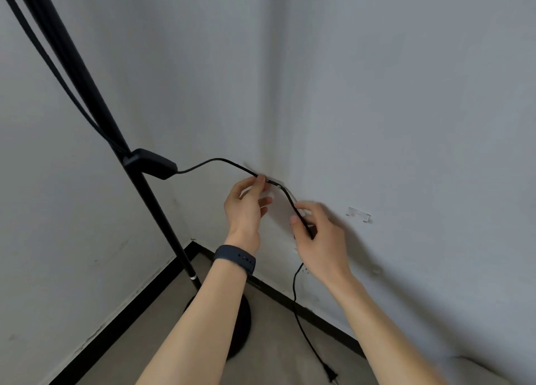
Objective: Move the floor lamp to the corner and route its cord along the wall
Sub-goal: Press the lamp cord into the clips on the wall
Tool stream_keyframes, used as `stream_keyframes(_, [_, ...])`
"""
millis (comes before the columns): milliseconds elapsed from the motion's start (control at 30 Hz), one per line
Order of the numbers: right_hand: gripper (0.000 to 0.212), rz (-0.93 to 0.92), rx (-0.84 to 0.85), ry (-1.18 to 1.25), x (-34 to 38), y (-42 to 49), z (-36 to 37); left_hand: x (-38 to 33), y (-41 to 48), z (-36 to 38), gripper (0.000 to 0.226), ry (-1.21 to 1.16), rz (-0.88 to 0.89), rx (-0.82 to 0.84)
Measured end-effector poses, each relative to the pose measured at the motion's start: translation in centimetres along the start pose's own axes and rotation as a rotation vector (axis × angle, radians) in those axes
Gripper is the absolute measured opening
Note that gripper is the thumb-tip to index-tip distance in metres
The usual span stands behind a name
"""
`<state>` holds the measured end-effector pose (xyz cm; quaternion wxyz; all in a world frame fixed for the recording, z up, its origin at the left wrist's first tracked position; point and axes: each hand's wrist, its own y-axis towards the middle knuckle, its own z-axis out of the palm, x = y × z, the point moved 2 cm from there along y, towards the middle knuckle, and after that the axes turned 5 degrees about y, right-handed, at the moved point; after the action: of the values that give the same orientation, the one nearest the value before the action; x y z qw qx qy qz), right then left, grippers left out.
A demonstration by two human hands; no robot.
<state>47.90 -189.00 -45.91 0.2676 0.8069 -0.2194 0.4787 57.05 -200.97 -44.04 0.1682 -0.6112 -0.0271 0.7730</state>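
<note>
The black floor lamp point(95, 115) stands in the room's corner, its round base point(242, 326) on the floor partly behind my left forearm. A black box point(150, 163) sits on the pole, and the black cord point(220, 161) runs from it to the wall near the corner. My left hand point(246, 207) pinches the cord against the wall by a clear clip point(275, 184). My right hand point(319, 234) grips the cord a little lower and to the right. Below it the cord hangs down to the plug point(332, 374) lying on the floor.
Another clear clip point(358, 214) is stuck on the right wall, with nothing in it. Black skirting point(313, 312) runs along both walls above the grey floor. A pale object point(478, 370) shows at the lower right. I wear a dark wristband point(235, 259) on my left wrist.
</note>
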Motion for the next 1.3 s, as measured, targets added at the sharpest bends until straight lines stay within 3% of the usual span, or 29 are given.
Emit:
stream_keyframes(200, [0.014,0.184,0.205,-0.029,-4.9,-4.0,-1.6,0.5,-0.4,0.1,0.026,-0.052,-0.059,-0.007])
stream_keyframes(367, [0.020,0.199,0.077,-0.025,-5.6,-4.3,-4.0,2.7,-3.7,1.9,0.032,0.182,0.045,0.015])
stream_keyframes(567, [0.021,0.101,-0.004,-0.170,-4.1,-3.8,-6.3,5.1,-6.6,4.0,0.015,0.506,0.155,0.264])
stream_keyframes(767, [0.021,0.021,-0.097,-0.342,-1.8,-3.8,-8.7,5.0,-7.5,5.6,0.018,0.470,0.108,0.325])
stream_keyframes(900, [0.016,-0.015,-0.116,-0.370,0.3,-3.9,-10.2,4.4,-7.3,6.0,0.016,0.250,0.038,0.212])
stream_keyframes(1067, [0.007,-0.108,-0.237,-0.413,1.9,-3.6,-12.0,4.5,-7.8,6.8,0.015,0.140,-0.016,0.192])
stream_keyframes(1300, [0.007,-0.050,-0.258,-0.413,2.7,-2.8,-12.3,4.4,-7.9,6.8,0.020,0.152,-0.050,0.168])
